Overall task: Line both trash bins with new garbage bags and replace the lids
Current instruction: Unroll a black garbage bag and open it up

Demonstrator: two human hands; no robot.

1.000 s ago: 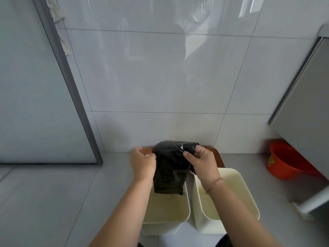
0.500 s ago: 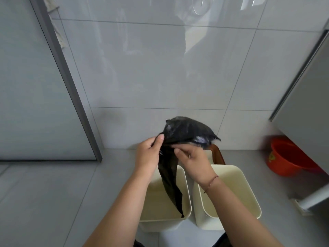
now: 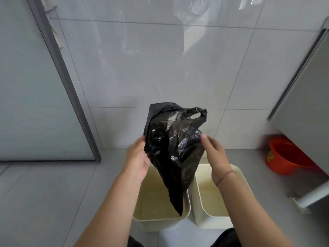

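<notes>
Above left bin (image 3: 161,215) — black bag (image 3: 173,148) pinched by left hand (image 3: 138,160); right hand (image 3: 214,154) fingers spread.

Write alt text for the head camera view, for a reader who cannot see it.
Two bare hands, left hand and right hand, spread a crumpled black garbage bag open above two empty cream trash bins side by side on a grey tiled floor. A red bucket sits at right near the tiled wall.

Thin black plastic bag (image 3: 175,148) is being seen crinkled and glossy; both bins (image 3: 161,219) (image 3: 212,222) are showing as smooth matt cream plastic; wall tiles (image 3: 160,68) are reflecting, glazed; red bucket (image 3: 284,157) is looking like shiny plastic
</notes>
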